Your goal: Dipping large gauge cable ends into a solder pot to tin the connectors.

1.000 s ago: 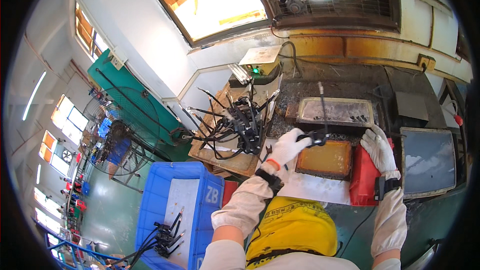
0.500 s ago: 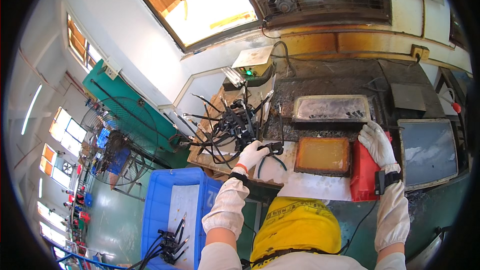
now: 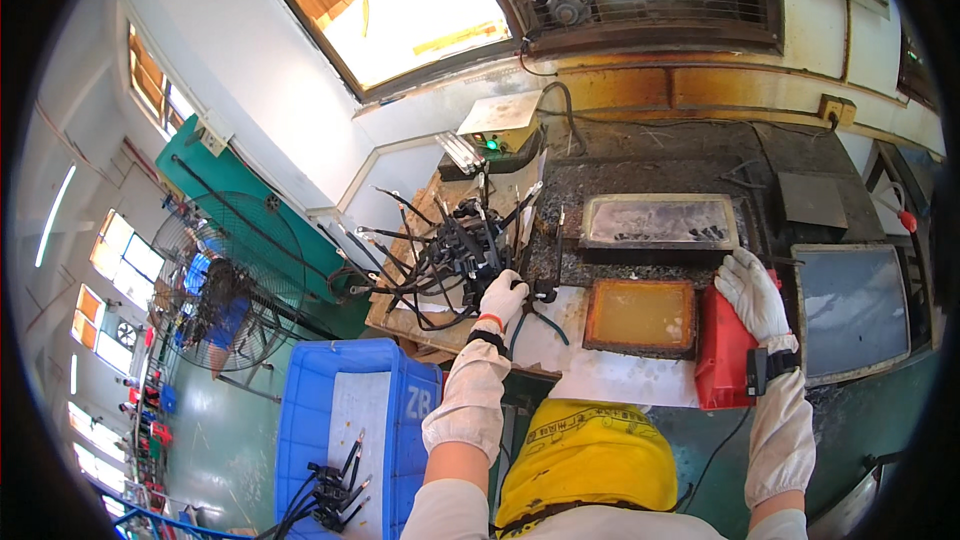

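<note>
Mid-frame, left hand (image 3: 503,298) curled by black cables (image 3: 470,242), hold unclear; tangling could snag them. Right hand (image 3: 752,294) open, seemingly empty, on red box (image 3: 722,368).

Caged fan (image 3: 226,288): 9 o'clock in my view
Bright window (image 3: 405,15): my 11 o'clock
Wall ventilator (image 3: 645,0): my 1 o'clock
Yellowish socket (image 3: 836,111): my 2 o'clock

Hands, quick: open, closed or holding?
Left hand: fingers curled beside a black cabled part; grip can't be told.
Right hand: looks open over the red container, nothing visibly held.
</note>
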Demonstrator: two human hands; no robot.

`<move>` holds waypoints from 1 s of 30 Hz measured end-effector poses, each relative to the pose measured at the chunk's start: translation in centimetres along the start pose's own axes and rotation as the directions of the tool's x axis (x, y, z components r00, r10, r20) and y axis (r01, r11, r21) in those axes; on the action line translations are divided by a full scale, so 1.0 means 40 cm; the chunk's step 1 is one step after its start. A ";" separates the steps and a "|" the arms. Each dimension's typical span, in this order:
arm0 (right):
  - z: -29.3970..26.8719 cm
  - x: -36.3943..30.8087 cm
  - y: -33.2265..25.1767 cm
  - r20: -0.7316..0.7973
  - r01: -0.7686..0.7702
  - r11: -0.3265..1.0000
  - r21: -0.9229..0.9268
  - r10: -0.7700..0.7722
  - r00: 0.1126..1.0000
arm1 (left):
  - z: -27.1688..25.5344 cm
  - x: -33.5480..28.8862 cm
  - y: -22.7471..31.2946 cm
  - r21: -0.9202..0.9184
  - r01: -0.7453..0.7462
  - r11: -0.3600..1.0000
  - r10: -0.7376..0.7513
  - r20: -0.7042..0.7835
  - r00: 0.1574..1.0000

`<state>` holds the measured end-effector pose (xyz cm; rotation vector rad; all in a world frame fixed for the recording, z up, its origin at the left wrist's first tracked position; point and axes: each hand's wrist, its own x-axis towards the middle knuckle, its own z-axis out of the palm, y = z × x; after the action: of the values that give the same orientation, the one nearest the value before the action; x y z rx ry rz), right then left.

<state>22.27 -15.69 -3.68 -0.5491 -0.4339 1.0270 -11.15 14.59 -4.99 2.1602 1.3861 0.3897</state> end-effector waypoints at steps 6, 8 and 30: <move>0.005 0.004 -0.001 -0.006 -0.005 1.000 0.015 0.005 1.000 | 0.041 -0.003 0.004 0.050 0.062 0.997 -0.053 -0.166 0.985; 0.005 0.002 -0.002 -0.005 -0.007 1.000 0.006 0.007 1.000 | 0.043 -0.011 0.013 0.043 0.090 0.995 -0.079 -0.198 0.977; -0.012 0.001 0.001 -0.035 0.007 1.000 0.004 -0.006 0.999 | 0.076 -0.255 0.007 0.090 -0.187 0.978 0.177 0.104 0.979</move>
<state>22.53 -15.73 -4.06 -0.5606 -0.4018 1.0104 -13.80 4.43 -6.83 2.3640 1.1820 0.2865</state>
